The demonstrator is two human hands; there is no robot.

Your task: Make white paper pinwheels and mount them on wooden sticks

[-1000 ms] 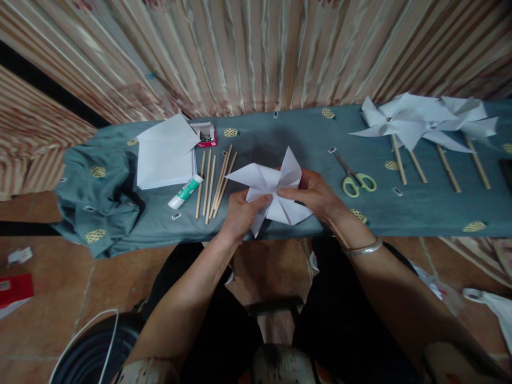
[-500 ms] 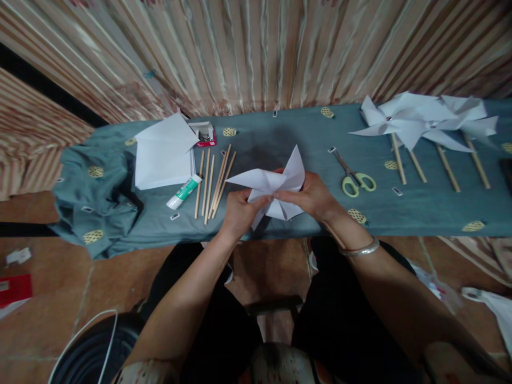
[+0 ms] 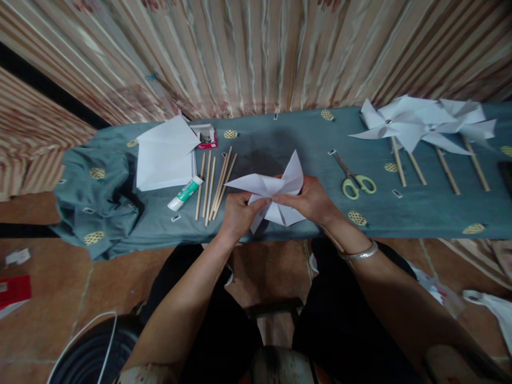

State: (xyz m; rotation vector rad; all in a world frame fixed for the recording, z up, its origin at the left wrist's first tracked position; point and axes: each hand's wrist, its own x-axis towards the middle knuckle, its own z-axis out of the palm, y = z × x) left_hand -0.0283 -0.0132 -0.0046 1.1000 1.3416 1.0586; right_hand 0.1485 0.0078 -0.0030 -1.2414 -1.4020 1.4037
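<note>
A white paper pinwheel with no stick visible on it is held near the front edge of the table, its blades folded toward the middle. My left hand grips its left side, the thumb pressed near the centre. From the right, my right hand grips it too, its thumb meeting the left one at the centre. The other fingers are mostly hidden under the paper. Several wooden sticks lie left of my left hand. Green-handled scissors rest to the right of my right hand.
At the left are a stack of white paper, a glue tube and a red-and-white box of small metal pieces. Several finished pinwheels on sticks lie at the far right. A teal cloth covers the narrow table, bunched at its left end.
Both hands keep their hold on the paper pinwheel, the thumbs still at its centre. The view has shifted very slightly; the things on the table stay in place.
</note>
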